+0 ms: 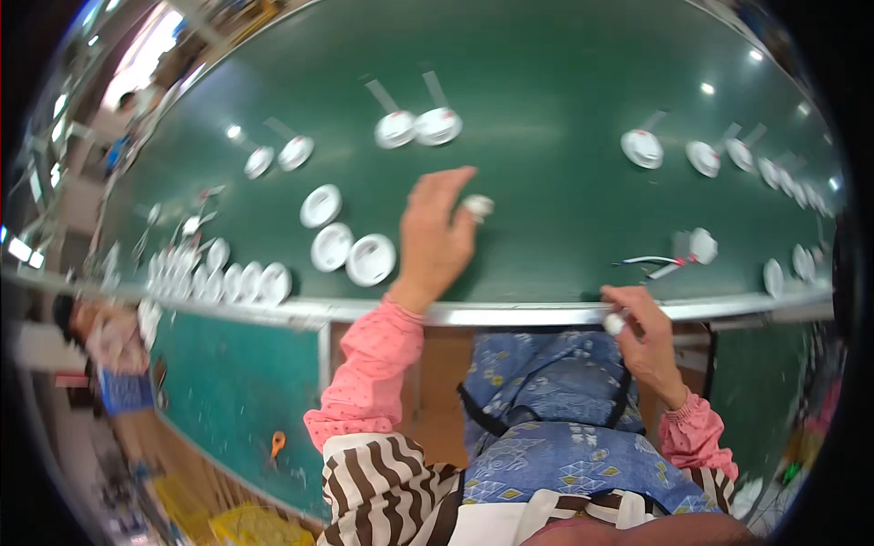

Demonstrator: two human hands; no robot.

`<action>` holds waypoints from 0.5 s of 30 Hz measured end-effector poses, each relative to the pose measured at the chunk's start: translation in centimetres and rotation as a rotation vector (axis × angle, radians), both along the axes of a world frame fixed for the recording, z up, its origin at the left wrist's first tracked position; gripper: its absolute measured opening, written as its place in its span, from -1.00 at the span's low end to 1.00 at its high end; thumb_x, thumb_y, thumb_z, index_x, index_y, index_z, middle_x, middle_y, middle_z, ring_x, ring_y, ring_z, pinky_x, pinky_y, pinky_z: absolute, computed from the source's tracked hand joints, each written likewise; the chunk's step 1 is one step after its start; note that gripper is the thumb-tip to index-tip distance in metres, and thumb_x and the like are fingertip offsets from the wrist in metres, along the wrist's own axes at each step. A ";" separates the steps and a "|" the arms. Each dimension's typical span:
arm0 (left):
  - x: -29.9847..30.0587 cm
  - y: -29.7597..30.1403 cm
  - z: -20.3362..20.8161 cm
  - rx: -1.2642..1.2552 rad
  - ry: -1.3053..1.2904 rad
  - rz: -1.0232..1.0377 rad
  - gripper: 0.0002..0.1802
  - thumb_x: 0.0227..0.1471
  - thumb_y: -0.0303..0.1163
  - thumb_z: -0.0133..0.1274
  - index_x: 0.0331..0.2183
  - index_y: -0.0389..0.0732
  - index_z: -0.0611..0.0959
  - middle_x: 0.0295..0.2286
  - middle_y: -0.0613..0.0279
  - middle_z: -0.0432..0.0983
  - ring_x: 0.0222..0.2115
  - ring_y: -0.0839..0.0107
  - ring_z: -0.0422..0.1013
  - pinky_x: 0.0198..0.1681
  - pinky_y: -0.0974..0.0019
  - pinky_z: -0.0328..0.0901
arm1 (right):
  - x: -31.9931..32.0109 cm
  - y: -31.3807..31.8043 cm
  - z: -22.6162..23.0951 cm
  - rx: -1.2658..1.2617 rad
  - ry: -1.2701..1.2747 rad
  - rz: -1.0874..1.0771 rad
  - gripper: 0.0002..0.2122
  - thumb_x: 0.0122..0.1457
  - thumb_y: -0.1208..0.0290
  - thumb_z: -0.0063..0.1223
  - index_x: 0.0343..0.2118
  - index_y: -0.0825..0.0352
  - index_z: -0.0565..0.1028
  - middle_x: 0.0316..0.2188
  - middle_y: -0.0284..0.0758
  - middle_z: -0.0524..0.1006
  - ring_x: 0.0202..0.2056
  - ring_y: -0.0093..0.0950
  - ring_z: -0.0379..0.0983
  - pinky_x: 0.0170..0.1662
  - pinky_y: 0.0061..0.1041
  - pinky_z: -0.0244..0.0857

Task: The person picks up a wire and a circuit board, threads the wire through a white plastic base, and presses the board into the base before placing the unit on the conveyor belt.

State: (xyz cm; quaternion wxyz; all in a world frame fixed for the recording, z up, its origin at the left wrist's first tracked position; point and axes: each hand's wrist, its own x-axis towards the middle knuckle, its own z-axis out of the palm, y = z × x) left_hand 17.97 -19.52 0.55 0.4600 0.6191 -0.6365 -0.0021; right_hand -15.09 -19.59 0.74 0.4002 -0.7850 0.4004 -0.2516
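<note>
My left hand [435, 235] is over the green tabletop [537, 182], its fingers stretched out and its thumb apart, with nothing seen in it. White wrapping covers the thumb tip. Just left of it lie three white round discs, the nearest being a ringed disc [370, 260]. At the table's front edge, my right hand [648, 344] has its fingers apart and appears to hold nothing; its thumb tip is white-wrapped too. Beyond that hand lies a white round part [702, 246] with a pale flat piece and several coloured wires [657, 264].
Two white domed parts [438, 126] with strips sit farther back. A row of white discs [275, 283] stands at the left front edge. More domed parts [642, 148] line the right side. A metal edge strip [514, 314] borders the table. Orange-handled scissors [278, 443] lie lower left.
</note>
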 end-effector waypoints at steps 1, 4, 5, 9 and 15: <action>3.4 1.8 -0.4 -0.008 -0.030 0.116 -0.56 -0.01 -0.63 -0.01 -0.04 -0.26 0.60 -0.14 0.00 0.54 -0.11 0.07 0.48 -0.01 0.18 0.34 | 0.7 -0.6 -0.2 -0.112 0.009 0.037 -0.57 0.01 0.70 0.02 0.02 0.36 0.52 -0.09 -0.19 0.52 -0.11 -0.35 0.48 -0.18 -0.48 0.37; 13.6 8.1 -1.9 0.049 -0.101 0.438 -0.60 0.12 -0.45 -0.05 0.02 -0.23 0.57 -0.07 -0.01 0.52 -0.06 -0.02 0.44 0.02 0.06 0.30 | 3.0 -2.8 -1.7 -0.382 0.002 0.149 -0.49 -0.06 0.75 -0.02 0.05 0.36 0.49 -0.02 -0.12 0.48 -0.01 -0.14 0.40 0.03 -0.33 0.32; 15.8 9.3 -2.6 0.093 -0.112 0.476 -0.57 0.14 -0.41 -0.06 0.05 -0.23 0.55 -0.03 -0.01 0.50 -0.03 -0.01 0.42 0.06 0.06 0.28 | 3.6 -3.1 -2.0 -0.421 0.059 0.141 -0.49 -0.05 0.74 -0.02 0.05 0.36 0.49 0.00 -0.13 0.47 0.00 -0.12 0.38 0.06 -0.30 0.30; 20.9 10.3 -5.7 0.160 -0.124 0.544 -0.51 0.15 -0.34 -0.04 0.12 -0.22 0.50 0.05 -0.01 0.46 0.06 0.01 0.39 0.13 0.09 0.27 | 4.4 -5.2 -4.1 -0.536 0.208 0.045 -0.48 -0.01 0.71 -0.02 0.10 0.32 0.46 0.05 -0.15 0.44 0.04 -0.11 0.33 0.14 -0.23 0.22; 15.0 5.2 -8.7 0.062 -0.063 0.420 -0.48 -0.03 -0.40 0.08 0.04 -0.16 0.59 0.00 -0.08 0.50 0.01 0.00 0.44 0.08 0.06 0.34 | -0.7 -8.8 -5.7 -0.580 0.337 -0.142 -0.53 0.11 0.65 -0.03 0.15 0.32 0.43 0.08 -0.18 0.43 0.08 -0.15 0.31 0.18 -0.26 0.17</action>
